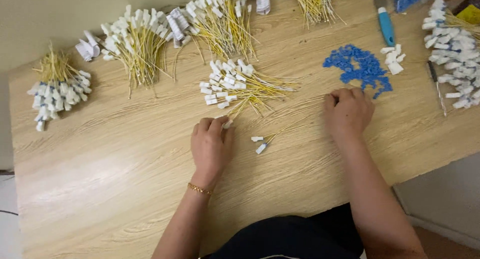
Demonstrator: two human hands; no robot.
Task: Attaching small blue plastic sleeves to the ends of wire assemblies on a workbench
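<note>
Yellow wires w/ white tips: several bundles done, e.g. (137, 44); loose pile (240, 86) left. Left hand (211, 144) pinching a white tip (227, 124); right hand (347, 111) clenched, contents unclear, by blue caps (360, 66) on bench (110, 169).

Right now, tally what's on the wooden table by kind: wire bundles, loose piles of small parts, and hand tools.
Bundles of yellow wires with white tags: 6
Pile of small blue pieces: 1
Small pile of loose white tags: 1
Blue-handled tool: 1
Thin dark-handled tool: 1
Total: 10
</note>
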